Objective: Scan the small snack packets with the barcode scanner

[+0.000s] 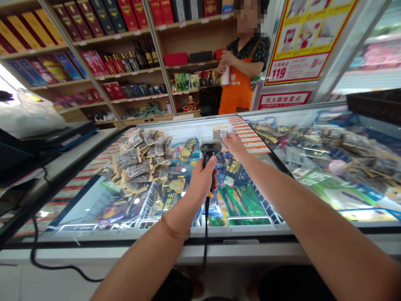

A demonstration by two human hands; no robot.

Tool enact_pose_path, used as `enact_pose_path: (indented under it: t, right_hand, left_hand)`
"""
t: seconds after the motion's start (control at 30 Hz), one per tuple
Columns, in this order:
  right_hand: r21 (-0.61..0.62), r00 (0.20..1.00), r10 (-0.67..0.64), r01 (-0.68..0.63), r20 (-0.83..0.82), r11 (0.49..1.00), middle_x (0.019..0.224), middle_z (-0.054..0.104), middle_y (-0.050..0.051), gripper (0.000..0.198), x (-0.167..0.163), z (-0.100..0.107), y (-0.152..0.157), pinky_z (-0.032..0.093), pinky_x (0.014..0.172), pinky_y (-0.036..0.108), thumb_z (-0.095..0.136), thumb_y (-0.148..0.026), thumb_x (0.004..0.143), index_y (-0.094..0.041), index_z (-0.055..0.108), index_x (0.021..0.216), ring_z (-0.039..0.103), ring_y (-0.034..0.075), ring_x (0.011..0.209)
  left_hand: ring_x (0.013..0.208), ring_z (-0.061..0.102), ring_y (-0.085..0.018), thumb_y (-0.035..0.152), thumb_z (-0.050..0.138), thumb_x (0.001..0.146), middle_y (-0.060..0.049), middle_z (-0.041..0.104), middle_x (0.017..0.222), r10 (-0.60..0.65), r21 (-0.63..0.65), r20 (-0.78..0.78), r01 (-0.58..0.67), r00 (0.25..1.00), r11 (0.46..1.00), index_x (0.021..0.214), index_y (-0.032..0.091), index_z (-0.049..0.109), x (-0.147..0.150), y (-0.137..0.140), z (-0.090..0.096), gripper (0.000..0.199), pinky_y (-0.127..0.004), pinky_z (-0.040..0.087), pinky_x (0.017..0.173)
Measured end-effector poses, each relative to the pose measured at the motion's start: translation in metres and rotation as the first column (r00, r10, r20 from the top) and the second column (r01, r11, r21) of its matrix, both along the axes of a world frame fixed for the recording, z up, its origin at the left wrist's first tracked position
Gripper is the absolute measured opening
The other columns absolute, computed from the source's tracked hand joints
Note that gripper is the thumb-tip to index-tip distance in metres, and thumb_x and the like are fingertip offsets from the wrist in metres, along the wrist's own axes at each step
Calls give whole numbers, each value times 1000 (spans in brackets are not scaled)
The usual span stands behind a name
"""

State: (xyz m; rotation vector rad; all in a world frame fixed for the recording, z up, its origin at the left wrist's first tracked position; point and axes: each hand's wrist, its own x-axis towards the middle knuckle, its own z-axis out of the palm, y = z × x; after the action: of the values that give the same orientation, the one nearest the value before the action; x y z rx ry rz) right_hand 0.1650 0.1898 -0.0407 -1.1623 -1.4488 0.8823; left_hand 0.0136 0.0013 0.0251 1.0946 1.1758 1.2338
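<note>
My left hand (203, 177) is wrapped round the handle of a black barcode scanner (210, 148), its cord hanging down toward me. Just beyond the scanner head, my right hand (233, 144) pinches the edge of a small clear-and-tan packet (219, 134). Similar packets (134, 161) lie heaped to the left on the glass top of a chest freezer (184, 125). Through the glass, under my hands, green packs (242, 200) and dark blue packs (234, 167) show in wire baskets. The contents of the small packets are too blurred to make out.
A person in an orange apron (236, 90) stands behind the freezer, holding a white bottle (225, 75). Shelves (125, 73) of boxes and bottles line the back. A black cable (46, 263) runs at lower left, near a dark counter device (62, 133). Another freezer (338, 167) adjoins at right.
</note>
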Motion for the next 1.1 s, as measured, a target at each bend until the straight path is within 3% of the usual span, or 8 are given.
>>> enact_pose_path:
  t: [0.17,0.27,0.43,0.57,0.73,0.83,0.93,1.1]
  right_hand:
    - [-78,975,-133,149,177,986,65,63,1,20,-19,16,-5,49,53,28,55,-34,94,-19,62,105,59,16,48]
    - [-116,998,-2,8,56,993,74,66,1,17,-55,37,-6,45,47,22,57,-26,95,-17,59,109,59,12,48]
    - [-103,976,209,-214,-57,971,77,65,1,11,-150,84,-9,40,44,18,55,-15,95,-14,62,103,60,8,49]
    - [-88,966,257,-259,-26,962,69,63,-1,10,-227,111,-9,42,46,17,58,-15,95,-13,67,96,60,8,50]
    - [-146,966,260,-257,-1,955,71,66,2,7,-289,121,-8,48,50,17,63,-15,92,-13,68,95,67,12,59]
    - [-175,972,235,-231,4,957,84,70,5,18,-301,117,-7,52,55,19,63,-12,90,-12,65,109,69,13,64]
    - [-178,979,201,-194,24,965,100,70,8,31,-292,111,-6,55,58,22,62,-14,91,-13,60,121,71,14,68]
    - [-73,986,116,-108,116,991,116,65,8,30,-222,94,-1,58,62,26,60,-14,89,-18,62,119,70,12,65]
  left_hand:
    - [38,46,-7,60,69,76,5,55,64,121,79,-3,-121,993,990,86,22,47,-51,-14,26,45,-21,36,37]
    - [39,47,-7,59,70,74,5,55,64,256,107,15,-256,967,961,87,21,49,-96,-26,34,45,-21,36,37]
    - [41,47,-7,57,70,75,5,56,65,448,92,59,-452,892,887,88,21,50,-165,-47,41,43,-19,38,38]
    - [41,47,-7,56,67,76,5,55,66,558,63,63,-561,827,825,88,20,52,-202,-62,44,41,-19,39,37]
    - [41,48,-8,57,68,75,5,54,66,588,53,73,-591,806,805,90,20,51,-224,-74,43,43,-20,39,37]
    - [41,47,-7,57,69,75,5,54,67,592,48,84,-596,802,801,89,20,50,-228,-75,41,44,-20,40,37]
    - [41,48,-7,58,68,75,5,55,66,578,56,85,-584,811,810,89,20,50,-225,-71,40,45,-19,39,37]
    - [42,48,-7,58,69,74,6,55,66,482,70,99,-490,870,869,89,21,49,-196,-57,39,44,-19,38,39]
